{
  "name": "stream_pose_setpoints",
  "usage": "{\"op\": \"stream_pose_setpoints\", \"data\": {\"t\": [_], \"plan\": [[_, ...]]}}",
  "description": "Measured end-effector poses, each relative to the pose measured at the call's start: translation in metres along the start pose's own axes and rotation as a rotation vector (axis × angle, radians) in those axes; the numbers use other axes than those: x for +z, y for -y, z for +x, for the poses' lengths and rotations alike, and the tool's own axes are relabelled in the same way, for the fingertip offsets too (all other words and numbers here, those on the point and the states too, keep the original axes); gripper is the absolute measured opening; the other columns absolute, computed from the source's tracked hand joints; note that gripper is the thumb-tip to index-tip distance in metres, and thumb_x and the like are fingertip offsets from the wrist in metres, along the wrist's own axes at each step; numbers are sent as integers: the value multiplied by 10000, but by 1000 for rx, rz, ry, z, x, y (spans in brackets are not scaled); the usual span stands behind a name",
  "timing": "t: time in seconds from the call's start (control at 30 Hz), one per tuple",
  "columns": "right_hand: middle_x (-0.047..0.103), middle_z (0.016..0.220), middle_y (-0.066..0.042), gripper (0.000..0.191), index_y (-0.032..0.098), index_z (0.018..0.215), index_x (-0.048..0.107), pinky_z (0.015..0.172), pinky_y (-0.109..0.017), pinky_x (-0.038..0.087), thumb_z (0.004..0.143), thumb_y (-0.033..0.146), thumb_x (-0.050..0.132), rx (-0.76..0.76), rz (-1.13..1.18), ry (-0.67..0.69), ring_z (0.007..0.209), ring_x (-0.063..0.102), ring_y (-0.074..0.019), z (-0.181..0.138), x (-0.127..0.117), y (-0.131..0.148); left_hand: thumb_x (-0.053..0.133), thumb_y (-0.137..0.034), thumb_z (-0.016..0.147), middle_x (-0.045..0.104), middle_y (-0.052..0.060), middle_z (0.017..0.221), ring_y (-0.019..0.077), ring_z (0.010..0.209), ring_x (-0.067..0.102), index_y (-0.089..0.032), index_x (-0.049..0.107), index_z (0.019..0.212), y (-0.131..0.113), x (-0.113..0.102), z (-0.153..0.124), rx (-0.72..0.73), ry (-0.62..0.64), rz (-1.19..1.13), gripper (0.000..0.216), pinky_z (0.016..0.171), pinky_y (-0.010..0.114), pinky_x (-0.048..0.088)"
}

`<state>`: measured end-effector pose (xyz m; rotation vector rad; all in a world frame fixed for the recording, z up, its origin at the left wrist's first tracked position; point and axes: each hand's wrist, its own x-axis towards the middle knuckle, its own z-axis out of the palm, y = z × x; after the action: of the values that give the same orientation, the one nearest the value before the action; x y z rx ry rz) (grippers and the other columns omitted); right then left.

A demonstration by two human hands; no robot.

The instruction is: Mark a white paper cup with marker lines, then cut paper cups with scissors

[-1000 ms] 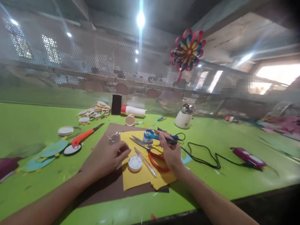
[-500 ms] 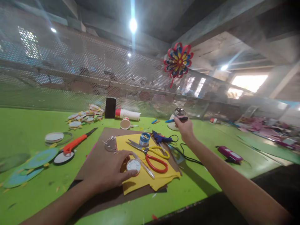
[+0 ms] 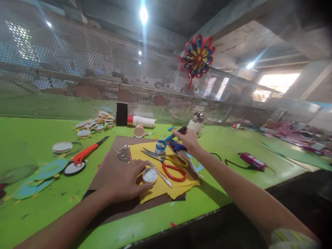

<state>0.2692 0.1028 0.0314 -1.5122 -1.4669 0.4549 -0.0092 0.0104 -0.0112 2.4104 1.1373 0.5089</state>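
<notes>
My left hand [image 3: 127, 181] lies on the brown board, fingers and thumb spread around a small white round disc [image 3: 149, 176] with faint markings. Whether the thumb touches the disc's edge I cannot tell. My right hand [image 3: 188, 140] pinches a slim blue-and-black pen-like tool [image 3: 169, 137], its blue end at the rim of a small blue tub [image 3: 160, 148] with yellow bits inside. Scissors [image 3: 174, 172] with a red and a yellow handle lie beside the tub on yellow paper [image 3: 153, 193]. A clear tube [image 3: 163, 176] rests between disc and scissors.
Just under my right hand is a blue glue gun [image 3: 178, 146]. Orange-handled scissors [image 3: 84, 155] and blue paper rings [image 3: 53, 168] lie left. Behind stand a black phone-like slab [image 3: 121, 114], paper cups [image 3: 139, 130] and a jar [image 3: 196, 124]. A purple device [image 3: 252, 161] sits right.
My right hand has moved left and down, bringing the blue-and-black tool from beside the jar to the blue tub. My left thumb has shifted off the disc's face to just below it.
</notes>
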Motion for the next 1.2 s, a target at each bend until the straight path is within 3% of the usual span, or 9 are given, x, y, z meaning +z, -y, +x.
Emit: {"op": "stream_pose_setpoints", "data": {"t": [0.23,0.43,0.57,0.63,0.77,0.9,1.07,1.2], "plan": [[652,1198,-71,319,156,1207,623,824,-414,579,952,347,631,81,-51,140,993,667,-233,-6,39,-15,597,-508,844,634,117,1265,315,1142,598,-210,549,1288,0,-1,0,-3,-4,24,537,982,462,470],[663,1155,-80,352,163,1238,598,799,-401,581,950,361,633,78,-127,100,940,676,-205,-10,15,-14,585,-528,857,635,127,1228,316,1119,593,-199,554,1278,1,-1,-1,4,-2,-2,535,969,462,471],[692,1105,-86,681,194,1403,493,888,-387,535,814,411,757,-67,-203,25,1017,666,-232,-16,1,-1,582,-519,865,623,122,1242,316,1145,579,-211,536,1300,2,1,0,3,0,-9,535,989,462,453],[716,1064,-81,746,222,1435,478,893,-380,520,777,415,773,-131,-252,52,1004,675,-246,-25,5,4,573,-521,871,627,117,1233,311,1136,582,-217,542,1291,3,1,0,11,-4,-10,519,986,458,450],[734,1071,-113,677,255,1385,561,929,-439,473,760,406,775,-199,-379,117,1061,649,-328,-49,29,2,556,-548,875,627,130,1235,320,1134,581,-201,540,1303,4,3,1,11,-2,5,552,982,470,452],[713,1159,-161,695,208,1432,506,954,-459,448,793,336,745,-220,-457,109,1103,627,-360,-54,52,-4,567,-533,873,619,133,1259,320,1167,566,-200,543,1307,6,4,1,30,-29,5,547,1016,475,440],[689,1231,-122,758,220,1480,421,956,-395,466,791,239,736,-234,-476,85,1106,637,-302,-46,64,-7,585,-519,866,619,134,1265,327,1183,559,-200,536,1328,3,2,1,27,-24,2,564,1024,487,440],[729,1085,-81,665,210,1440,452,894,-389,516,835,274,721,-230,-493,79,980,684,-257,-22,54,-6,591,-515,862,620,138,1260,323,1177,564,-195,541,1332,0,0,-1,18,-10,-6,570,1021,477,445]]}}
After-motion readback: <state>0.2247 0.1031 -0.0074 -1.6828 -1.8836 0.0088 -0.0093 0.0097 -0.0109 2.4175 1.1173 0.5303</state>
